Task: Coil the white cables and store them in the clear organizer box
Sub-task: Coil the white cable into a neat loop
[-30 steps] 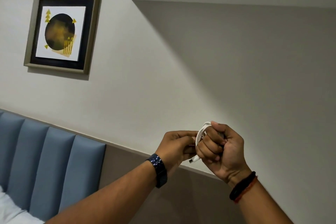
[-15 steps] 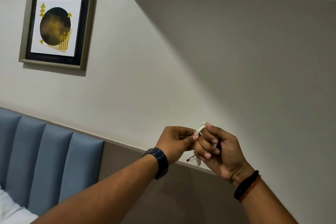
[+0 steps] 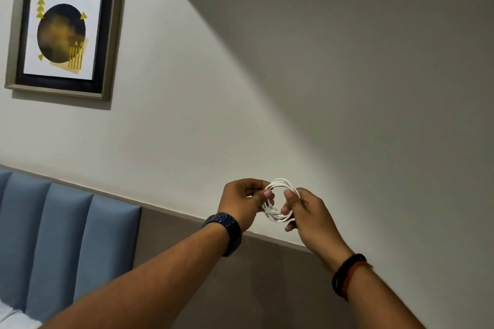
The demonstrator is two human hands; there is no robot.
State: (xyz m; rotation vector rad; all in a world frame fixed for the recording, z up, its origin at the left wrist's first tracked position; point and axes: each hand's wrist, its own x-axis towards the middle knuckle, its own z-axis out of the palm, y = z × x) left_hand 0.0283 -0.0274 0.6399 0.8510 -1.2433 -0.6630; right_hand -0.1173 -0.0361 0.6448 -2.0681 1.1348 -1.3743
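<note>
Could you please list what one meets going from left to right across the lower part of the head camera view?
Blue padded headboard → dark watch → left hand → white cable coil → right hand → black and red wristbands.

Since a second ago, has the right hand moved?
Yes. The right hand has opened away from the left hand, spreading the cable into a ring, still just above the ledge.

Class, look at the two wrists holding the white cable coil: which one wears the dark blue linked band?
The left wrist's band is the dark blue linked one, behind the left hand; the right wrist's band is black and orange cord.
</note>
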